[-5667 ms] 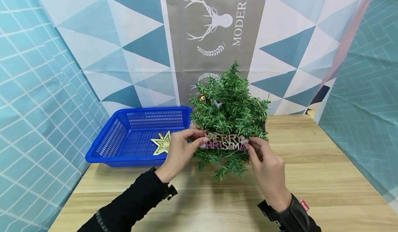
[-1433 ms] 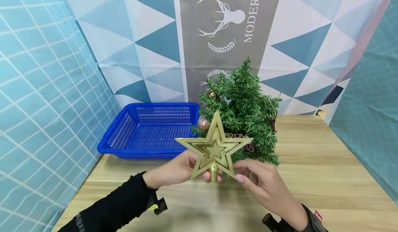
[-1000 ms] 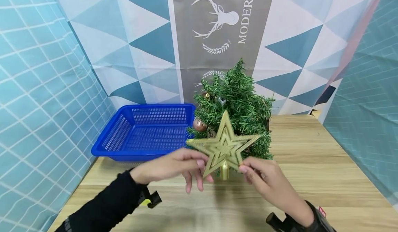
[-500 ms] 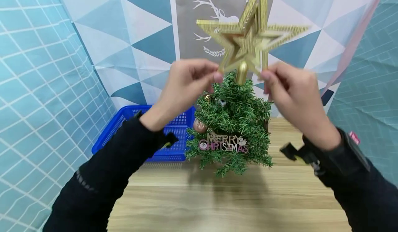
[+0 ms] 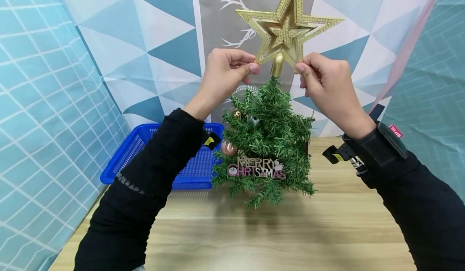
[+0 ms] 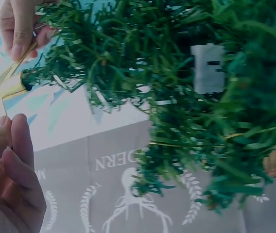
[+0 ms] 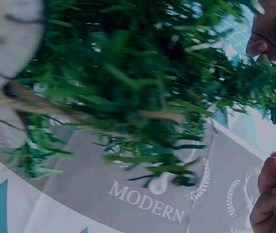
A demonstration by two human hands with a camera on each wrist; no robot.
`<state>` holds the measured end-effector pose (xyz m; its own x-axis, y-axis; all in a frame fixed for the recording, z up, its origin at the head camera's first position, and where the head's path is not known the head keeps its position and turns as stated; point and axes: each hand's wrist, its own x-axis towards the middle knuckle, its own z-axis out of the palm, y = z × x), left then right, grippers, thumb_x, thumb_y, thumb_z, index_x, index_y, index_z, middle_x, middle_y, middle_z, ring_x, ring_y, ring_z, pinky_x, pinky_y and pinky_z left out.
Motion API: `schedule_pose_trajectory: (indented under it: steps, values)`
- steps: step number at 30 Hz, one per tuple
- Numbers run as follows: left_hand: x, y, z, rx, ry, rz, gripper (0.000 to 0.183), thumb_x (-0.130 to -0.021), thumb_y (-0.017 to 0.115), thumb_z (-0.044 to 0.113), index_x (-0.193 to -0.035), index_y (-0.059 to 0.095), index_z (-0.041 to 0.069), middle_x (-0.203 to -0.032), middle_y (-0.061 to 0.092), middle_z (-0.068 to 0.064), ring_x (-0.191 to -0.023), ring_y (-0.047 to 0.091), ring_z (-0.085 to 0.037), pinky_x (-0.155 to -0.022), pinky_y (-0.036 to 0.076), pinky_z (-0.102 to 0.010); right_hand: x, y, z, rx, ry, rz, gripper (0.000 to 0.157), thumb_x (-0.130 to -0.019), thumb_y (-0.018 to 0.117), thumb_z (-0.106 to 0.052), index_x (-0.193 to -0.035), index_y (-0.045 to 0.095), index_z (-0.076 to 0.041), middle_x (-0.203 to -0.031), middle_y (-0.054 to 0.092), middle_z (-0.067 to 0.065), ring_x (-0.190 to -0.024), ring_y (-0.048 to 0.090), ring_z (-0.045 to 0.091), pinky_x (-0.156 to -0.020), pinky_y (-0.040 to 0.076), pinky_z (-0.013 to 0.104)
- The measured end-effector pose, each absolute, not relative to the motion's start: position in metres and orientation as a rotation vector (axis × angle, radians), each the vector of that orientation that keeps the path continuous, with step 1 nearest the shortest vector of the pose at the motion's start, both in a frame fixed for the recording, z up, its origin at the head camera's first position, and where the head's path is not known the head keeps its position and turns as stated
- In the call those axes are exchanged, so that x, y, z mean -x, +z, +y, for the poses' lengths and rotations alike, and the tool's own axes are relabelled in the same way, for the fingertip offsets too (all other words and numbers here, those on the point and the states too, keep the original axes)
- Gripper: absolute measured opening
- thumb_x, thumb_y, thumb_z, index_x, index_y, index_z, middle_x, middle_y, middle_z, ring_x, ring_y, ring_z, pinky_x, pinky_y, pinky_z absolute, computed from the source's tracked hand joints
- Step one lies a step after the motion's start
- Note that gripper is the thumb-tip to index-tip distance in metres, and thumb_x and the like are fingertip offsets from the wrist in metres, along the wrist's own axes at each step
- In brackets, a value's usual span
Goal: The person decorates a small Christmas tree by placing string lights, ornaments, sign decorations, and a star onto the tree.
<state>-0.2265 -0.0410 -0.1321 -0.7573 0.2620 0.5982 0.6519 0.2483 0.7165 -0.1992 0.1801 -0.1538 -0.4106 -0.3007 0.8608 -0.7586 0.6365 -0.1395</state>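
A gold star tree topper [image 5: 285,32] is held upright over the small green Christmas tree [image 5: 269,137]. My left hand [image 5: 227,71] pinches its lower left point between thumb and fingers, and my right hand [image 5: 328,81] pinches the lower right point. The topper's short stem [image 6: 12,86] meets the tip of the tree in the left wrist view; how far it sits over the tip is hard to tell. A "Merry Christmas" sign [image 5: 257,168] hangs on the lower front branches. A pinkish bauble [image 5: 229,148] and a small gold bell [image 5: 237,114] hang on the left side.
Behind my left forearm, a blue plastic basket [image 5: 196,174] stands left of the tree on the wooden table [image 5: 232,230]. A patterned backdrop [image 5: 167,40] with a grey deer panel rises behind. In the right wrist view, a white round ornament [image 7: 11,39] is close to the camera.
The sign was put on the tree and the star taken from the basket. Both hands then raised the star; in the last half second it lowered slightly onto the tree's tip.
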Motion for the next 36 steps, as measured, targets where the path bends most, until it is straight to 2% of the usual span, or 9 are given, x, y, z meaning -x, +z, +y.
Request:
schedule_pose_trajectory:
  steps: [4, 11, 19, 27, 32, 36]
  values:
    - [0.227, -0.138, -0.045, 0.855, -1.538, -2.168, 0.014, -0.087, 0.068, 0.001, -0.098, 0.071, -0.006, -0.087, 0.071, -0.015, -0.056, 0.062, -0.016, -0.06, 0.051, -0.025, 0.199, -0.158, 0.179, -0.841, 0.642, -2.006, 0.023, -0.098, 0.051, -0.011, -0.084, 0.062, 0.004, -0.062, 0.056, 0.008, -0.049, 0.042, -0.004, -0.05, 0.033, 0.016]
    - [0.228, -0.151, -0.051, 0.848, -1.557, -2.223, 0.013, -0.087, 0.067, 0.002, -0.098, 0.071, -0.006, -0.085, 0.071, -0.014, -0.062, 0.063, -0.028, -0.053, 0.047, -0.022, 0.199, -0.168, 0.176, -0.837, 0.676, -2.064, 0.023, -0.099, 0.05, -0.012, -0.082, 0.06, 0.002, -0.063, 0.053, 0.007, -0.049, 0.04, 0.003, -0.053, 0.032, 0.019]
    - [0.229, -0.16, -0.052, 0.878, -1.598, -2.217, 0.016, -0.089, 0.065, 0.002, -0.102, 0.069, -0.007, -0.088, 0.071, -0.015, -0.064, 0.061, -0.03, -0.063, 0.052, -0.029, 0.202, -0.174, 0.174, -0.829, 0.734, -2.074, 0.023, -0.1, 0.048, -0.012, -0.084, 0.059, 0.001, -0.062, 0.053, 0.006, -0.047, 0.042, 0.004, -0.05, 0.034, 0.018]
    - [0.23, -0.158, -0.053, 0.937, -1.623, -2.246, 0.017, -0.091, 0.063, 0.004, -0.105, 0.066, -0.006, -0.093, 0.07, -0.015, -0.082, 0.064, -0.03, -0.075, 0.052, -0.031, 0.201, -0.177, 0.178, -0.827, 0.846, -2.126, 0.022, -0.101, 0.046, -0.014, -0.089, 0.059, 0.0, -0.064, 0.054, 0.005, -0.049, 0.046, 0.008, -0.05, 0.039, 0.019]
    - [0.231, -0.158, -0.053, 0.942, -1.636, -2.249, 0.017, -0.091, 0.064, 0.006, -0.104, 0.067, -0.005, -0.093, 0.07, -0.013, -0.089, 0.065, -0.031, -0.077, 0.051, -0.028, 0.2, -0.177, 0.179, -0.81, 0.885, -2.16, 0.02, -0.101, 0.047, -0.016, -0.099, 0.061, -0.001, -0.065, 0.054, 0.004, -0.048, 0.047, 0.01, -0.049, 0.039, 0.02]
    - [0.231, -0.159, -0.054, 0.969, -1.627, -2.231, 0.018, -0.092, 0.064, 0.007, -0.105, 0.067, -0.004, -0.093, 0.07, -0.013, -0.09, 0.065, -0.031, -0.079, 0.051, -0.031, 0.199, -0.176, 0.18, -0.778, 0.888, -2.188, 0.022, -0.102, 0.046, -0.019, -0.108, 0.059, -0.002, -0.065, 0.054, 0.004, -0.048, 0.049, 0.013, -0.049, 0.04, 0.02]
